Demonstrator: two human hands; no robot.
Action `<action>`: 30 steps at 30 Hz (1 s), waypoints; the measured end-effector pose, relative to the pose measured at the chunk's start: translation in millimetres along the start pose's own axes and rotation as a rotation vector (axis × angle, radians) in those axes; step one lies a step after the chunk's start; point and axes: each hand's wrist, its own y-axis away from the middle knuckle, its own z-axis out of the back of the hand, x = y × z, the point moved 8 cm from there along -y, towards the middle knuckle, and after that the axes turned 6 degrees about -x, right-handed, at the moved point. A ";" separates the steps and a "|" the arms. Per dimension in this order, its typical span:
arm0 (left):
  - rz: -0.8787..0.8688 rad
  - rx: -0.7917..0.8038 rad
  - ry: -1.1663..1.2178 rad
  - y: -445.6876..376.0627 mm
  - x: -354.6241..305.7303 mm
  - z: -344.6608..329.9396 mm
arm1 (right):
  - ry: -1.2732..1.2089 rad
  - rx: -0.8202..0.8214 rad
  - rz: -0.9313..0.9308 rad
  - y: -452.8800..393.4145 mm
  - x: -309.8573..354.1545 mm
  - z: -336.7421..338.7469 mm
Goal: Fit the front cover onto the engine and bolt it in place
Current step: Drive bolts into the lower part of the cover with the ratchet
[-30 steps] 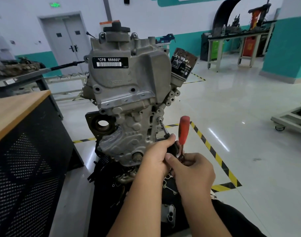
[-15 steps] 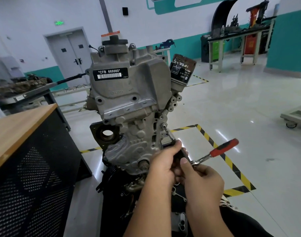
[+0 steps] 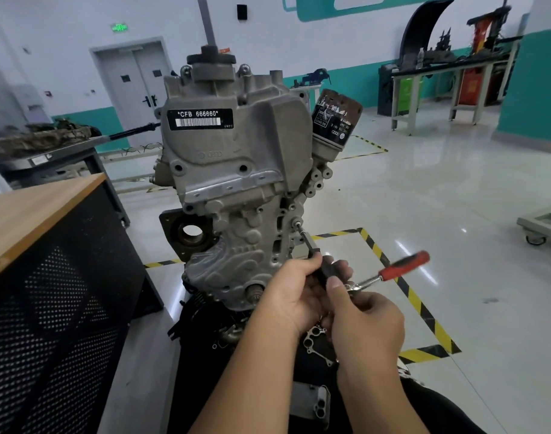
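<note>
We're looking at the engine (image 3: 236, 183) standing upright in front of us, the cover (image 3: 246, 245) already sitting against its front face. Our left hand (image 3: 294, 292) is curling its fingers round the black extension (image 3: 311, 250), whose tip is sitting on a bolt (image 3: 296, 221) at the cover's right edge. Our right hand (image 3: 366, 321) is gripping the ratchet (image 3: 390, 272) near its head, thumb pressing on top, the red handle pointing up and to the right. An oil filter (image 3: 335, 120) is sticking out at the engine's upper right. A wooden-topped bench (image 3: 33, 211) is standing to the left, and yellow-black tape (image 3: 415, 302) is marking the floor.
</note>
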 end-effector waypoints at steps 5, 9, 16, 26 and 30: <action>-0.008 -0.011 0.024 -5.6 3.7 -5.6 | 0.061 -0.029 0.117 2.0 7.9 2.0; -0.030 0.009 0.040 -5.4 1.4 -2.7 | 0.098 -0.049 0.059 -1.5 6.3 5.8; -0.026 -0.012 0.045 -6.5 2.0 -3.4 | 0.290 0.004 0.263 5.1 24.4 -1.7; -0.052 -0.012 -0.001 -3.8 -2.7 -2.7 | 0.067 0.070 0.071 1.1 9.5 -6.1; -0.034 -0.021 0.034 -3.1 -3.4 3.1 | -0.081 0.118 -0.067 9.3 -0.7 -12.3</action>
